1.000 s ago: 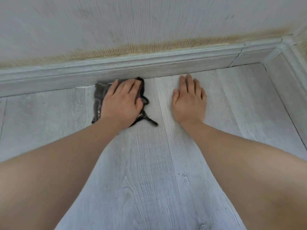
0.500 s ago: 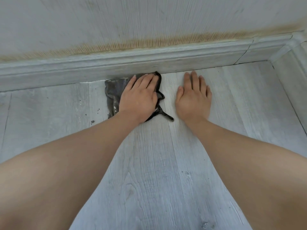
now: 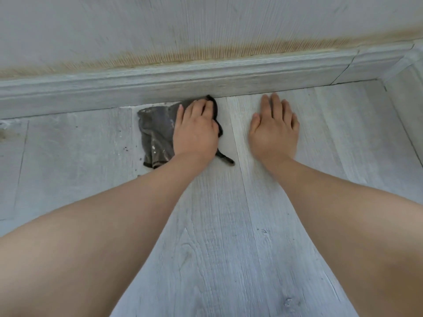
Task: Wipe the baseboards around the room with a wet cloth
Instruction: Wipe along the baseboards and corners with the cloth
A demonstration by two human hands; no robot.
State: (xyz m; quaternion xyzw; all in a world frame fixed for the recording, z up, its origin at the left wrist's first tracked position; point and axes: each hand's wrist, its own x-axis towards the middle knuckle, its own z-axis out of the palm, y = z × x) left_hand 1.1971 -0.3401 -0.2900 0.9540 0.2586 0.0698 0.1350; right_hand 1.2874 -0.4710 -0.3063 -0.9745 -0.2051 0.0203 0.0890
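**Cloth pressed low along the baseboard**

Fingers (image 3: 194, 108) of the left hand (image 3: 194, 133) lie flat and spread, pinning a dark wet cloth (image 3: 158, 131) to the floor (image 3: 229, 248) where it meets the baseboard (image 3: 160, 88), apparently to drag it along the bottom edge. The right hand (image 3: 273, 131) rests open, palm down, empty beside it, likely bracing the person's weight near the corner.

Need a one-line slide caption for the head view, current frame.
Left hand presses a dark grey wet cloth at the foot of the pale grey wooden baseboard; right hand lies flat on the floor.
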